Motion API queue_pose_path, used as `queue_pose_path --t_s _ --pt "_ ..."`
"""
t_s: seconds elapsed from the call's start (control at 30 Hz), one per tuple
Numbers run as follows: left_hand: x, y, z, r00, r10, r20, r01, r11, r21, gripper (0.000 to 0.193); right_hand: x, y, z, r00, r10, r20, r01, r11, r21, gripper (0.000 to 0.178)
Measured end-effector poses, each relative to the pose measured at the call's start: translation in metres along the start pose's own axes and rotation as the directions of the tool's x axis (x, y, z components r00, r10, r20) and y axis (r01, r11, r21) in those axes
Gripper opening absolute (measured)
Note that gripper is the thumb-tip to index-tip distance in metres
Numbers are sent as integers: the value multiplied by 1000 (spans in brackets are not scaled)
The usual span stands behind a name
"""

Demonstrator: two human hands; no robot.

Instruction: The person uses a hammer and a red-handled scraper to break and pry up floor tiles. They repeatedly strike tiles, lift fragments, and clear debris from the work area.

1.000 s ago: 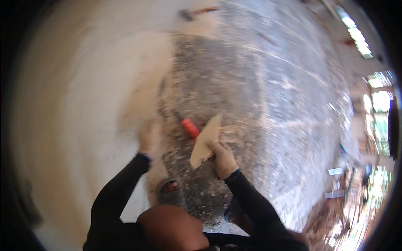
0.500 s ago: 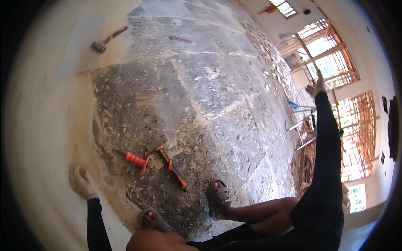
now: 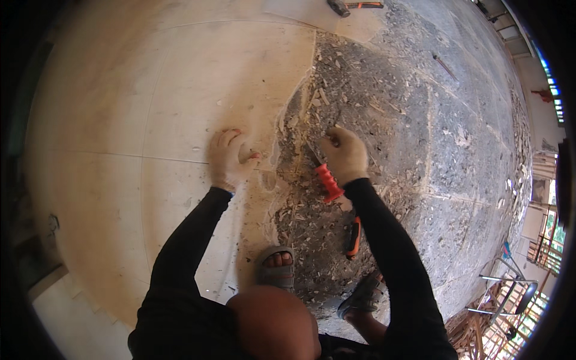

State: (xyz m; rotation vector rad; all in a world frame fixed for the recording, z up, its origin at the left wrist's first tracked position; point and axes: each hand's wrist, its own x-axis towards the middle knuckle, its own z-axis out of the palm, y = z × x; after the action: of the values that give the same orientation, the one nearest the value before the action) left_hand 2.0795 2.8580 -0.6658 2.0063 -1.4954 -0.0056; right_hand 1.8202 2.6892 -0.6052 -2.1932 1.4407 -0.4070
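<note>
My left hand point(image 3: 228, 159), in a pale glove with reddish fingertips, rests on the light tiles point(image 3: 180, 90) near their broken edge, its thumb apart from the fingers and nothing in it. My right hand point(image 3: 348, 157), gloved too, is curled over the rubble just across that edge; whatever its fingers may hold cannot be made out. Beside its wrist lies a chisel point(image 3: 329, 183) with a red ribbed grip, its blade pointing up toward the edge. Under my right forearm shows the orange and black handle of a hammer point(image 3: 354, 237); its head is hidden.
Chips of tile and mortar litter the grey bare floor point(image 3: 402, 150). A second hammer point(image 3: 357, 6) lies at the far edge, and a thin rod-like piece point(image 3: 445, 67) at the far right. A metal-framed chair point(image 3: 510, 288) stands right, near slatted windows. My sandalled foot point(image 3: 279, 267) is close by.
My view has swung left. Both hands have come together over the tile edge: the right from far out at the right, the left farther forward. The chisel now lies beside my right hand.
</note>
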Motion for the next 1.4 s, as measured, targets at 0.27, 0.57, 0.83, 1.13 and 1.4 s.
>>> queue_pose_path --t_s 0.27,0.57,0.83,1.13,1.4 --pt "-1 4 -3 995 -100 -22 102 993 65 45 31 -74 52 994 -5 110 29 975 -220 56" --pt "1 2 -5 996 -94 -12 94 995 17 40 37 -73 76 995 -8 95 31 969 -245 38" --pt "-1 0 -2 996 -83 -20 83 996 15 41 41 -66 70 987 -96 128 126 959 -253 26" --pt "-6 -1 -2 1000 13 2 -12 994 -104 44 44 -63 74 990 -87 113 114 957 -265 29" --pt "-2 8 -9 999 27 -42 -29 998 -47 38 23 -63 61 996 -25 83 31 997 -75 33"
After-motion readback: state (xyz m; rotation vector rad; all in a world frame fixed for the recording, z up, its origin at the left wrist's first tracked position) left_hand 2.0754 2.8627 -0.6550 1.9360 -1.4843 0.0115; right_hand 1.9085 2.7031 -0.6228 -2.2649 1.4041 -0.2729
